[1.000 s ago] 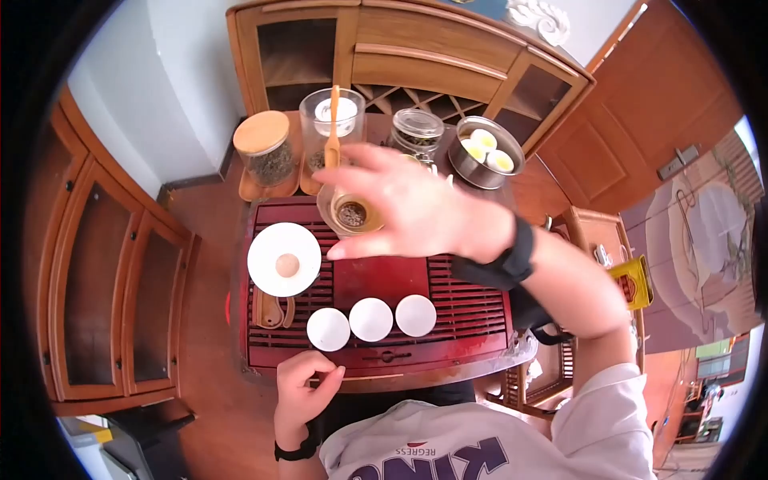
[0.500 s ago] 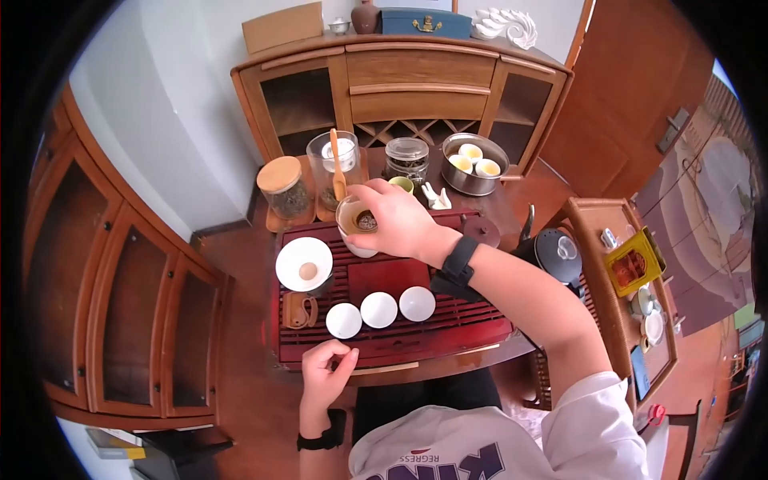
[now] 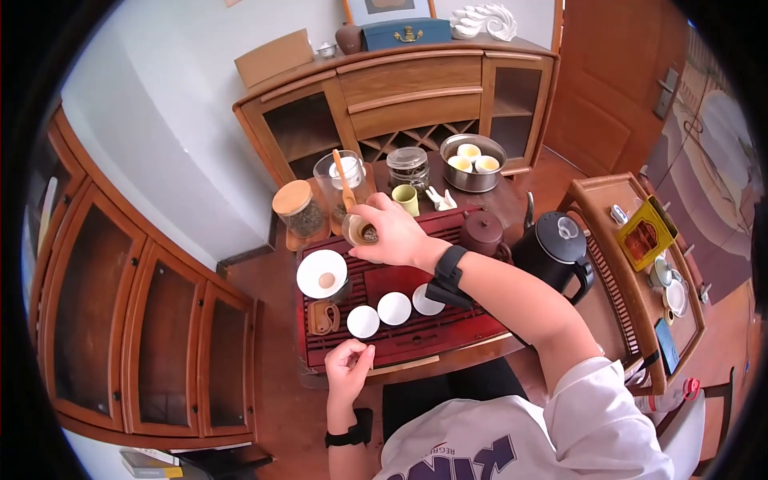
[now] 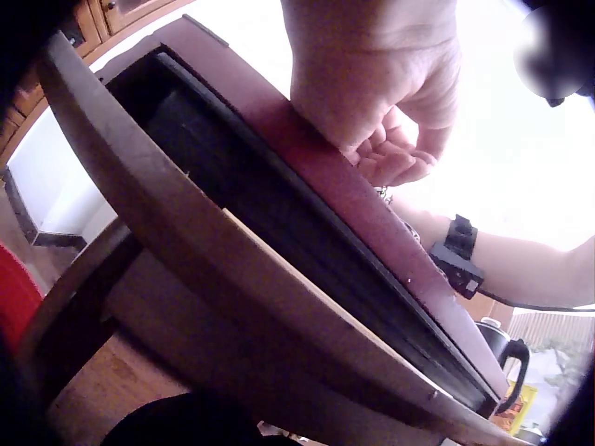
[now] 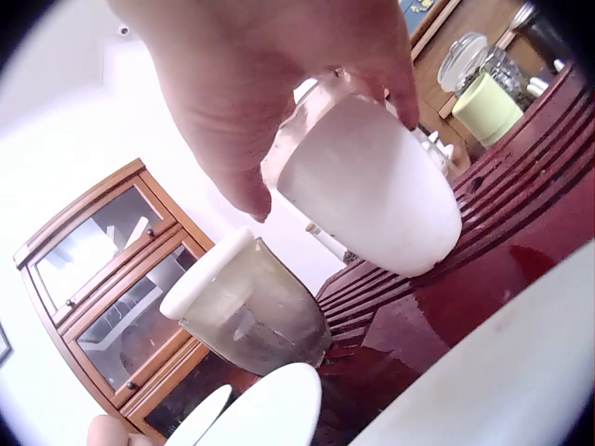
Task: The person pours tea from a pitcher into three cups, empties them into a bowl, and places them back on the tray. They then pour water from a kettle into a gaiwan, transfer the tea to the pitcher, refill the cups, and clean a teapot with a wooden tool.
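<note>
My right hand (image 3: 396,232) grips the rim of a gaiwan bowl (image 5: 372,190), thumb on one side and fingers on the other. Dark wet tea leaves (image 3: 369,233) show inside it. In the right wrist view its white base is close over the red slatted tea tray (image 5: 465,297). Left of it, a white strainer (image 3: 322,270) sits on a glass pitcher (image 5: 260,311). Three white cups (image 3: 394,309) stand in a row in front. My left hand (image 3: 348,370) rests by the tray's front edge, fingers loosely curled and holding nothing.
Behind the tray are lidded tea jars (image 3: 298,210), a green cup (image 3: 406,199), a rabbit figurine (image 3: 441,199) and a metal pot (image 3: 474,164) with several cups. A brown teapot (image 3: 482,230) and black kettle (image 3: 552,246) stand right. A wooden tea holder (image 3: 323,318) lies front left.
My right hand has come down from spread fingers above the gaiwan to a grip on its rim. The head view has shifted. My left hand stays by the tray edge.
</note>
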`<control>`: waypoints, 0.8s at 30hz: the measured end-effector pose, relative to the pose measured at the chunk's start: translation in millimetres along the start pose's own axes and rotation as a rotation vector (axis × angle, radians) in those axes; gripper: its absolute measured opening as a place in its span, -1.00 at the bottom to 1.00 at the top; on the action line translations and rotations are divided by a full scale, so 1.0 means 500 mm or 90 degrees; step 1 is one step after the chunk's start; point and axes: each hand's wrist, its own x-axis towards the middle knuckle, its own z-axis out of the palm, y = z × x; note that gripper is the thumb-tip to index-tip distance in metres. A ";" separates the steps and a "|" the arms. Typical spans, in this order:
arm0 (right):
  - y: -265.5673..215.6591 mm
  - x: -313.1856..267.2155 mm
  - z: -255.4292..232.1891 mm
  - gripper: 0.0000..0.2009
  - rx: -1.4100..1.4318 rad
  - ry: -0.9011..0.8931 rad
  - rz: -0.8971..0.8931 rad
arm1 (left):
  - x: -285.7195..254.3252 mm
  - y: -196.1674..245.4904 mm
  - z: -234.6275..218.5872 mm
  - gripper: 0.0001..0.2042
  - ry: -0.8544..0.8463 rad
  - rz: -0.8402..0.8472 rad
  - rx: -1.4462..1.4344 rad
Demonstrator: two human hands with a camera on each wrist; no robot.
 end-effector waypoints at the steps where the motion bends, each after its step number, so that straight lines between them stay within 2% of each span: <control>1: 0.002 0.000 0.001 -0.26 0.002 -0.001 -0.007 | -0.002 0.000 -0.002 -0.85 0.006 0.004 0.002; 3: -0.002 0.001 -0.006 -0.21 0.124 0.018 0.025 | -0.003 0.001 -0.003 -0.85 0.017 0.001 -0.029; 5: -0.006 -0.001 -0.007 -0.11 0.162 0.030 0.053 | -0.001 0.004 -0.002 -0.86 0.022 0.007 -0.058; 10: 0.012 0.012 -0.001 -0.02 0.318 -0.019 0.126 | -0.007 0.011 -0.009 -0.87 0.003 -0.005 -0.018; 11: 0.009 0.019 -0.012 0.00 0.462 -0.028 0.154 | -0.005 0.011 -0.007 -0.87 0.009 -0.004 -0.029; 13: -0.012 0.030 -0.046 -0.06 0.523 -0.022 0.297 | -0.007 0.007 -0.010 -0.88 0.004 0.004 -0.058; 14: -0.017 0.033 -0.057 -0.06 0.537 -0.007 0.300 | -0.007 0.007 -0.011 -0.88 0.005 0.006 -0.060; 15: -0.008 0.037 -0.054 -0.06 0.536 -0.007 0.301 | -0.007 0.007 -0.011 -0.88 0.007 0.009 -0.062; 18: 0.011 0.035 -0.029 -0.09 0.293 0.036 0.107 | -0.007 0.006 -0.010 -0.89 0.005 0.021 -0.054; 19: 0.014 0.027 -0.021 -0.09 0.294 0.037 0.113 | -0.009 0.006 -0.010 -0.89 0.001 0.016 -0.054; 21: -0.012 0.016 -0.034 -0.11 0.159 -0.007 0.083 | -0.010 0.006 -0.010 -0.89 0.008 0.012 -0.032; 24: -0.013 0.009 -0.019 -0.13 0.115 -0.011 0.048 | -0.010 0.004 -0.011 -0.89 0.007 0.006 -0.017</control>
